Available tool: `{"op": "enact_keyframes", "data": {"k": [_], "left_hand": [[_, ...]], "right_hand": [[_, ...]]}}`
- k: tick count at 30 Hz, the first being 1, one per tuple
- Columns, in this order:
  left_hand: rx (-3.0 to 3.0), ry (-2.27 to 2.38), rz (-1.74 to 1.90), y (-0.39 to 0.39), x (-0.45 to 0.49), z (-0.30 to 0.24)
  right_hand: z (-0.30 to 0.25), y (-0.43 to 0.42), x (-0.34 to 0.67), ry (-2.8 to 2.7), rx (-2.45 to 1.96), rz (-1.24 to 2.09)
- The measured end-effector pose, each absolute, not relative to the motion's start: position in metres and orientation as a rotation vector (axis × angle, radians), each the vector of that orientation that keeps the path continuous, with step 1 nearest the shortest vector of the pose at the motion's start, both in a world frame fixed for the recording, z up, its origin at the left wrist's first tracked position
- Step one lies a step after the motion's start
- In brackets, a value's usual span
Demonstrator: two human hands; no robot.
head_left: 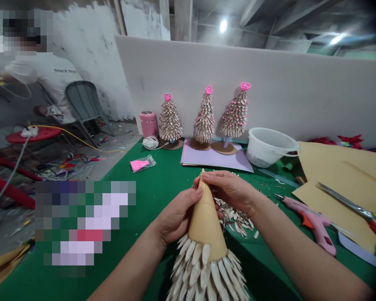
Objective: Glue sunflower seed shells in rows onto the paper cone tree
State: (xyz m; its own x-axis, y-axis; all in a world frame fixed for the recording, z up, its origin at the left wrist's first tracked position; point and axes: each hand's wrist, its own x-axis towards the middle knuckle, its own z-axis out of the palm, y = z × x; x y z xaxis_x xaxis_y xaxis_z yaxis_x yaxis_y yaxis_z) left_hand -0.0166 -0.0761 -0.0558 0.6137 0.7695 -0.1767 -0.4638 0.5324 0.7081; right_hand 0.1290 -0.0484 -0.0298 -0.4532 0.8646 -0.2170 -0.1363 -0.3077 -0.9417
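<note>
Above the green table (163, 179), a tan paper cone (205, 225) stands tip-up — its lower part layered with pale seeds (203, 271). The left hand (177, 215) is clasped around the cone's left side; the right hand (230, 190) pinches the tip with closed fingers. Loose seeds (236, 217) lie just behind — a pink glue gun (313, 221) to the right, three finished seed trees (205, 119) beyond.
</note>
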Motion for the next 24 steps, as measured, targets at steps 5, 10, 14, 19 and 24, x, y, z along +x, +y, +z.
{"op": "enact_keyframes", "data": {"k": [5,10,14,19,24], "left_hand": [[0.708,0.554,0.77,-0.076,-0.013,-0.049],[0.608,0.599,0.774,-0.075,-0.012,-0.041],[0.482,0.654,0.802,-0.068,-0.011,-0.033],[0.461,0.687,0.824,-0.059,0.003,-0.021],[0.481,0.666,0.814,-0.053,0.012,-0.019]], "right_hand": [[-0.027,-0.045,0.129,-1.257,-1.037,1.786],[-0.025,-0.047,0.142,-1.283,-1.086,1.583],[-0.017,-0.065,0.189,-1.274,-1.247,1.283],[-0.019,-0.114,0.277,-1.246,-1.653,0.798],[-0.055,-0.167,0.336,-1.14,-1.987,0.445]]}}
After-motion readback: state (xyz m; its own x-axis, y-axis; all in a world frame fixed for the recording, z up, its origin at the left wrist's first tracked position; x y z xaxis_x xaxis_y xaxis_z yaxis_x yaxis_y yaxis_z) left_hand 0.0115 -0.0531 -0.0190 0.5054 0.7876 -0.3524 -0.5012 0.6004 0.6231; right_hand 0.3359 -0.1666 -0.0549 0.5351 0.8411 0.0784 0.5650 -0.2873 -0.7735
